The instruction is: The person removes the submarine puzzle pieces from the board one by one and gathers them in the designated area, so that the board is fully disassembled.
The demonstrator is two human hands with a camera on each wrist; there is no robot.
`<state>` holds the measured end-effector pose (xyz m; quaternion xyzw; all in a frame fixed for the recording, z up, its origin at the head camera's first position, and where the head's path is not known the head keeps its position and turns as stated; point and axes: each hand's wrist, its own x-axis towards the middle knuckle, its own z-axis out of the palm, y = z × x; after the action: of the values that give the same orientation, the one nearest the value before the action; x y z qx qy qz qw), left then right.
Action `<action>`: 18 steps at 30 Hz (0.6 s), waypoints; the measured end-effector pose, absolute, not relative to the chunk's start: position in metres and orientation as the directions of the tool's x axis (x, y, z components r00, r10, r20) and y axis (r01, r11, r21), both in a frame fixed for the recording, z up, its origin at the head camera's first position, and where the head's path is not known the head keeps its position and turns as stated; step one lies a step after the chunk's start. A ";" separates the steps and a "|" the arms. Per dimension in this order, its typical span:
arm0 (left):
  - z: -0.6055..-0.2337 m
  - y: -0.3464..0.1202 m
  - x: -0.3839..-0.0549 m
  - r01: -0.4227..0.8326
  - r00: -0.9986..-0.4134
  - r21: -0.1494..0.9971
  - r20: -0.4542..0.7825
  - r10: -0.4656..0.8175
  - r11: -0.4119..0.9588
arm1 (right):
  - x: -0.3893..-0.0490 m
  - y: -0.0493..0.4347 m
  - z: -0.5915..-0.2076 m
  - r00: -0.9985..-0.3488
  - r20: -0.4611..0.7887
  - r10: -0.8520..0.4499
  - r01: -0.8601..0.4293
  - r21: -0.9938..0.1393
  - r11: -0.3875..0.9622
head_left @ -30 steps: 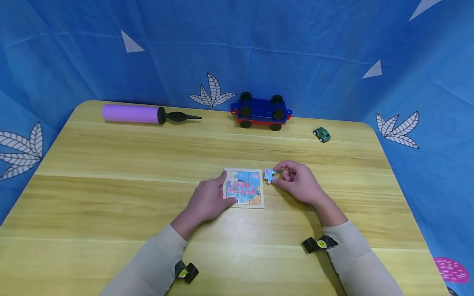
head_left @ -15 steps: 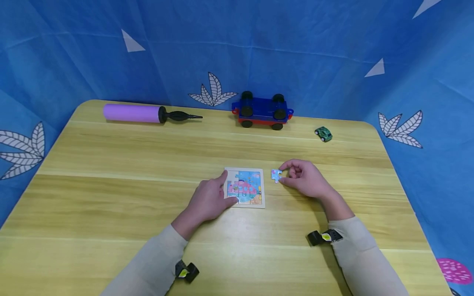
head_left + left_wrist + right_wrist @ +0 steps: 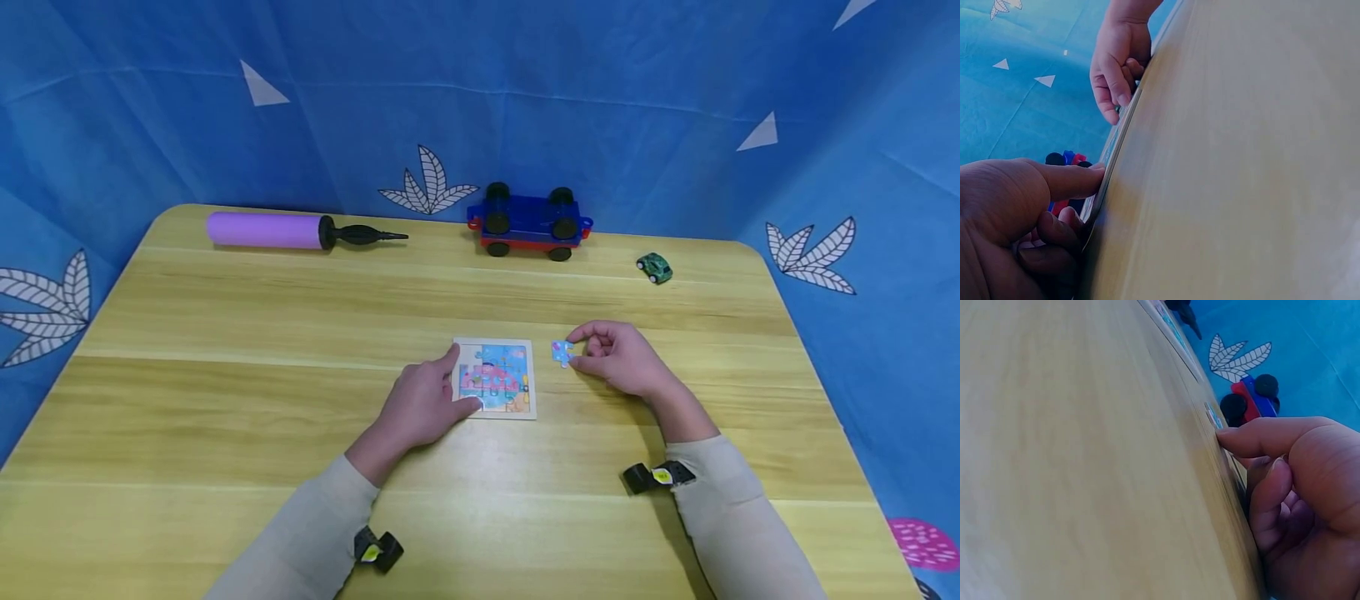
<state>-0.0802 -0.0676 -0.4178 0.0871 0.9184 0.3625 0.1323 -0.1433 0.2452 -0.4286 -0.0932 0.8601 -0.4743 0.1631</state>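
In the head view, a square jigsaw puzzle board [image 3: 532,379] with a pale frame lies on the table, its picture pink and blue. A bare patch shows at the picture's upper left. My left hand [image 3: 422,402] grips the board's left side, the thumb on its front part and a finger at the upper left corner. To the right of the board, my right hand [image 3: 618,358] pinches a blue puzzle piece [image 3: 559,352] between thumb and forefinger, apart from the board. The right wrist view shows that puzzle piece [image 3: 1212,415] low at the tabletop, by the fingertips.
A purple hand pump [image 3: 266,230] lies at the back left of the wooden table [image 3: 225,417]. A blue and red toy wagon [image 3: 528,223] stands at the back, wheels facing up and out. A small green toy car [image 3: 655,268] is at the back right. Blue patterned cloth [image 3: 600,100] hangs behind.
My right hand has moved right with the puzzle piece, away from the board, and the piece has turned a little. My left hand has stayed on the board.
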 end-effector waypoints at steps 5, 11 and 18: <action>-0.418 -0.067 -0.081 0.071 -0.949 0.685 -0.177 0.260 0.725 | -0.144 0.246 -0.430 -0.930 -0.190 -0.315 -0.005 -0.850 0.527; -0.418 -0.068 -0.081 0.072 -0.949 0.685 -0.177 0.261 0.725 | -0.142 0.246 -0.430 -0.936 -0.158 -0.315 -0.022 -0.865 0.501; -0.419 -0.068 -0.080 0.076 -0.949 0.685 -0.174 0.263 0.725 | -0.131 0.235 -0.432 -0.943 -0.091 -0.319 -0.065 -0.892 0.447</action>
<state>-0.0799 -0.0680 -0.4189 0.0921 0.9195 0.3592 0.1305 -0.1307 0.2353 -0.4318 -0.1141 0.8415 -0.5134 0.1239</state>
